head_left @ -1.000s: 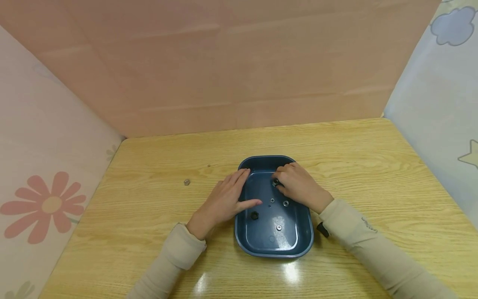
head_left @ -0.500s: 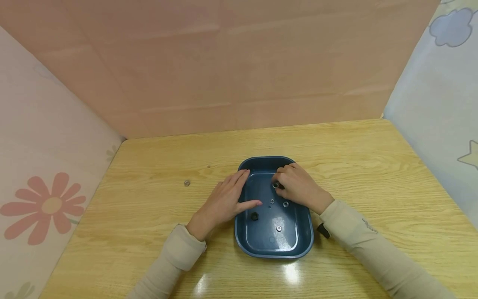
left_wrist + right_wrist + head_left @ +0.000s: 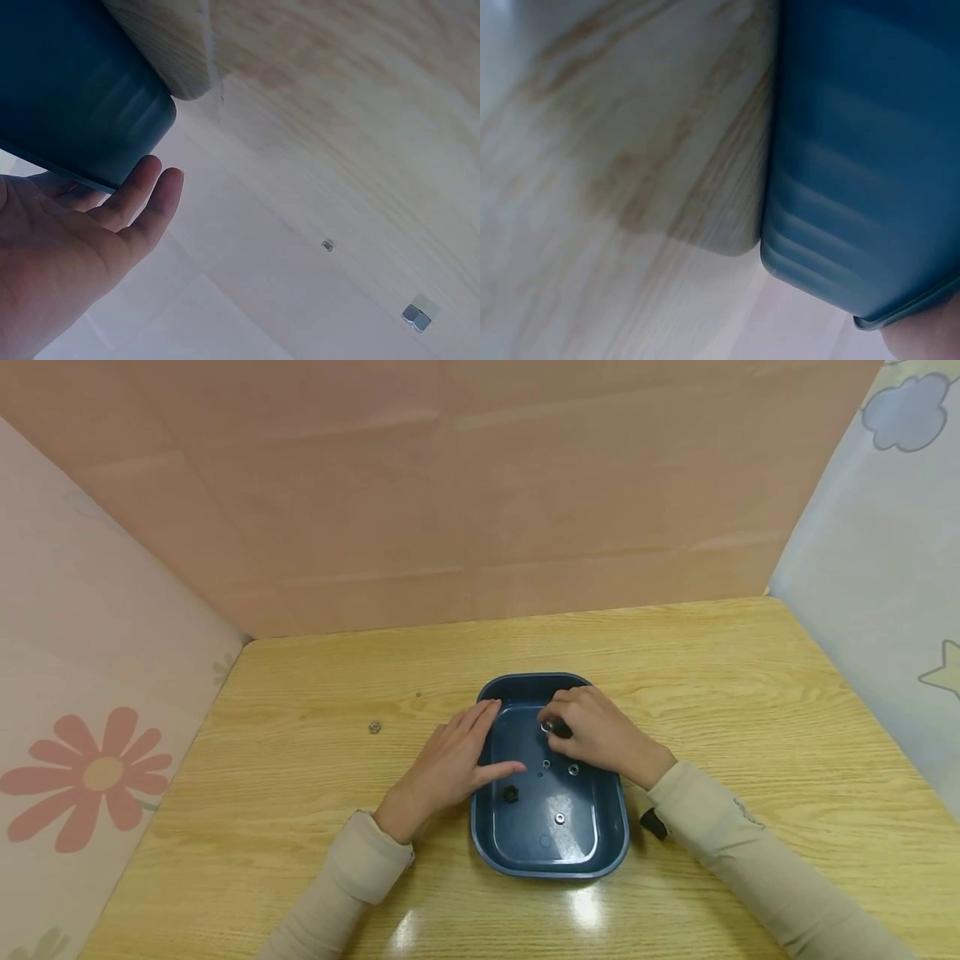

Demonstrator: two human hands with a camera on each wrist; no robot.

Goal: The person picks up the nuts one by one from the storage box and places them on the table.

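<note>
On the wooden table stands a blue tray (image 3: 551, 871) with rounded corners. My left hand (image 3: 457, 758) rests on its left rim, fingers straight and thumb reaching inside; in the left wrist view, fingertips (image 3: 139, 180) touch the tray's outer wall. My right hand (image 3: 600, 732) reaches over the right rim and pinches a silver nut (image 3: 548, 727), with a dark piece beside it, partly hidden by the fingers. On the tray floor lie a black nut (image 3: 511, 793) and silver nuts, one (image 3: 559, 818) near the front and another (image 3: 573, 770) below my right hand.
Left of the tray, a silver nut (image 3: 374, 727) and a tiny nut (image 3: 418, 694) lie on the table (image 3: 315, 793). A black object (image 3: 653, 823) sits right of the tray, next to the right sleeve. A pinkish wall (image 3: 450, 510) stands behind.
The fingers of my right hand have shifted slightly left, and the silver nut and dark piece between them show more. My left hand stays on the rim.
</note>
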